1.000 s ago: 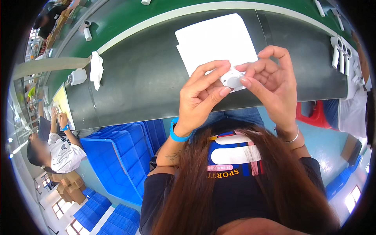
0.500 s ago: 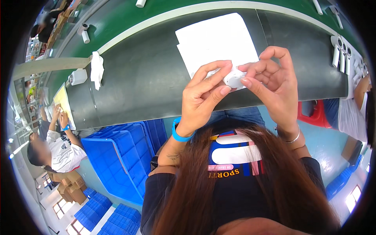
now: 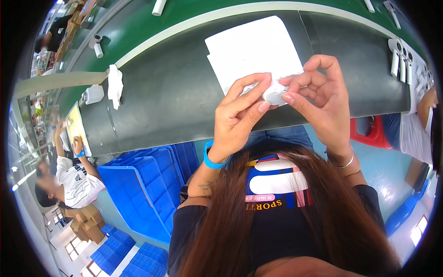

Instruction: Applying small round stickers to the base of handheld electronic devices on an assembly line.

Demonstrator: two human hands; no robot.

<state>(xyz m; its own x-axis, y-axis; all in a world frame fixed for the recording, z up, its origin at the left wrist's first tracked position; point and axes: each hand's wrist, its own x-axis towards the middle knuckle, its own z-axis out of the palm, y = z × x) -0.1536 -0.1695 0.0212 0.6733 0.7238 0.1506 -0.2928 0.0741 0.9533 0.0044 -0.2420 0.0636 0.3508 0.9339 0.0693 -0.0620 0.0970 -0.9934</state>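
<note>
Between my two hands, just above the near edge of the dark work table, is a small round white plastic part (image 3: 275, 95). My left hand (image 3: 241, 104) grips it from the left, thumb and fingers pinched on its side. With thumb and forefinger, my right hand (image 3: 318, 90) pinches its right rim; whether a smaller piece sits in that pinch I cannot make out. White sheets (image 3: 254, 48) lie on the table beyond, partly behind my fingers.
A green conveyor belt (image 3: 134, 34) runs along the far side, carrying white handheld pieces. More white handled parts (image 3: 403, 64) stand at the right end. At the left are a white bottle (image 3: 93, 94) and a white cloth (image 3: 114, 85). Blue crates (image 3: 134, 194) stand below, near a seated co-worker (image 3: 76, 182).
My hands stay almost still, with the white part tilted slightly. White pieces on the green belt have shifted a little. The co-worker at the left has moved one hand farther away.
</note>
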